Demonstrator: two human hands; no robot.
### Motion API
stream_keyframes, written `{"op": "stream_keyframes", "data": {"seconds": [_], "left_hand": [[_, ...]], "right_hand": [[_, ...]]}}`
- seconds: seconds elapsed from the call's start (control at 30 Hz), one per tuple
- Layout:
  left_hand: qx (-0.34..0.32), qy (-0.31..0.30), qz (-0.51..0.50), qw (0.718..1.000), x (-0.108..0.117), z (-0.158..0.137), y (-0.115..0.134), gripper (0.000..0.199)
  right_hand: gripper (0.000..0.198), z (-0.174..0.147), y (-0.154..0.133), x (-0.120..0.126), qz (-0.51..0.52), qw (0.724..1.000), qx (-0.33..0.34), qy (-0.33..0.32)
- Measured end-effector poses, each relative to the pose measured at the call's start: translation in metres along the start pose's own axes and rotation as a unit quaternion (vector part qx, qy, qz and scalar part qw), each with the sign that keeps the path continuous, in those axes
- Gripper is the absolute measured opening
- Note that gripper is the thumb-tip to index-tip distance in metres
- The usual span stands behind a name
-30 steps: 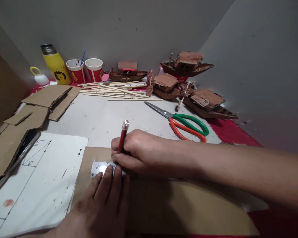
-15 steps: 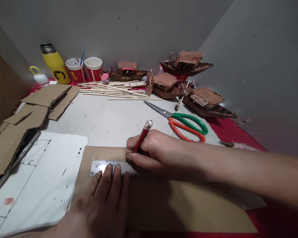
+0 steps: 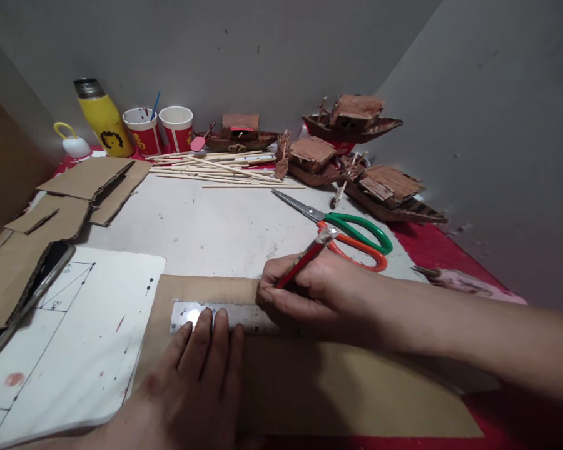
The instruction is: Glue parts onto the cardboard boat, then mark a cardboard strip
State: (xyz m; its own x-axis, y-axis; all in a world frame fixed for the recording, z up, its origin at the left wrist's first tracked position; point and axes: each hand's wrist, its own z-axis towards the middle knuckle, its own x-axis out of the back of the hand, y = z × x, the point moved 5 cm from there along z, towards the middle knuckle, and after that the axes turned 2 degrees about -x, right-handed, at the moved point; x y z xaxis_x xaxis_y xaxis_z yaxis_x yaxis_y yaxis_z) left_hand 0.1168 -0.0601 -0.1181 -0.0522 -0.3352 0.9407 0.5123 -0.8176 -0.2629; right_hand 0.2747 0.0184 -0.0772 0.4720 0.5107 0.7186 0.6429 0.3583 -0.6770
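Note:
My left hand (image 3: 194, 375) lies flat with its fingertips pressing a metal ruler (image 3: 244, 315) onto a brown cardboard sheet (image 3: 338, 394). My right hand (image 3: 314, 294) grips a red pen (image 3: 307, 255) tilted to the right, its tip at the ruler's far edge, right of my left fingers. The ruler's right part is hidden under my right hand.
A white paper with drawn lines (image 3: 60, 344) lies at left, a phone (image 3: 25, 294) and cardboard pieces (image 3: 82, 190) beyond it. Green-and-orange scissors (image 3: 351, 234), wooden sticks (image 3: 220, 170), model boats (image 3: 356, 156), two red cups (image 3: 159, 128) and a yellow bottle (image 3: 101, 119) stand farther back.
My right hand has slid the pen to the right along the ruler's edge, and the pen leans further right. My left hand stays on the ruler.

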Motion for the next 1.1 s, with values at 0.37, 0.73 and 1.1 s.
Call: {"op": "stream_keyframes", "data": {"seconds": [0.37,0.73,1.1], "left_hand": [[0.009,-0.006,-0.003,1.0,-0.001,-0.001,0.001,0.076],[0.01,-0.011,-0.002,1.0,0.002,0.002,0.002,0.071],[0.034,-0.026,-0.033,0.999,0.0,0.001,0.003,0.073]], "right_hand": [[0.025,-0.01,0.007,0.0,0.011,1.0,-0.003,0.013],[0.029,-0.025,0.008,0.006,0.007,0.999,-0.037,0.033],[0.029,-0.04,0.013,0.007,0.049,0.992,-0.078,0.086]]}}
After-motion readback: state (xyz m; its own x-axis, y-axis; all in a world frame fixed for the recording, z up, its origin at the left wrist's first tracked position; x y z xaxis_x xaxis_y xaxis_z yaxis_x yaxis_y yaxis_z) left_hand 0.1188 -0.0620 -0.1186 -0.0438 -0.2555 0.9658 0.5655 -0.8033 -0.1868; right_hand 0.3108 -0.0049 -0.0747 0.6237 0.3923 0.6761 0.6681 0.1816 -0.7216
